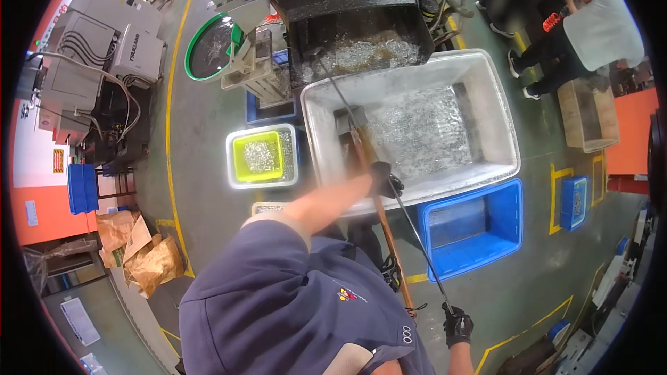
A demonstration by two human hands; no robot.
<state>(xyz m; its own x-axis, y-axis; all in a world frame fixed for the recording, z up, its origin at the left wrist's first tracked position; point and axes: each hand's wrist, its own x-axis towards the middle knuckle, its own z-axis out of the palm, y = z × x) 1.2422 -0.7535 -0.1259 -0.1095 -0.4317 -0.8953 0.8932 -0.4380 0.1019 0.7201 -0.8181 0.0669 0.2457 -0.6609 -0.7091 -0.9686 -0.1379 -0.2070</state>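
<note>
My left hand (384, 180), in a black glove, is closed around the middle of a long thin metal rod (415, 231) above the near rim of a large white tub (515, 146). Lower right, my right hand (457, 326), also gloved, grips the rod's near end. The rod slants away over the tub, and its far end reaches the metal shavings (382, 54) in a dark machine trough (426, 28). A wooden pole (390, 246) leans across the tub's near rim beside my left hand; I cannot tell if that hand touches it. More shavings lie inside the tub.
A blue bin (511, 236) stands right of my legs. Left of the tub, a yellow-green basket (238, 160) of small metal pieces sits in a white bin (233, 179). A green-rimmed round container (189, 55) is farther off. Another person (590, 28) bends over at the upper right.
</note>
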